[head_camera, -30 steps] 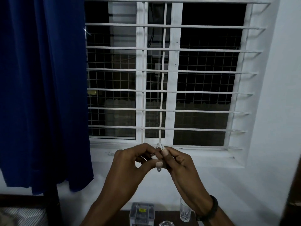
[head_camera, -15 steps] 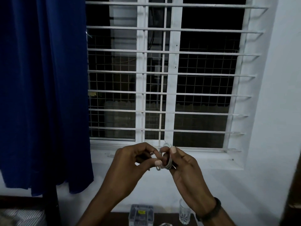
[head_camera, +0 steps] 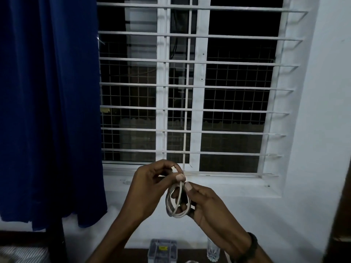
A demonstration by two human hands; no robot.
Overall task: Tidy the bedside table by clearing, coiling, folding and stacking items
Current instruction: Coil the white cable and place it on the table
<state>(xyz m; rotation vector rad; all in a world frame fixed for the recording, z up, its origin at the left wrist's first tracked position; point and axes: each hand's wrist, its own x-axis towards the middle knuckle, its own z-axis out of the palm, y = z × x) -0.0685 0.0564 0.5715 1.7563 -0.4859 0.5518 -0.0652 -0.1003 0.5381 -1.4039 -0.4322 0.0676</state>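
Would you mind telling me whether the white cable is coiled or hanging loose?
Coiled: the white cable forms several loops pinched between left hand and right hand.

You see only a thin strip of the dark table (head_camera: 133,256) at the very bottom. A small clear box (head_camera: 163,250) with a yellow label sits on it near the back edge. To the right of the box stands a clear glass (head_camera: 213,252). Between them, a round rim (head_camera: 190,261) just peeks in; you cannot tell what it is.
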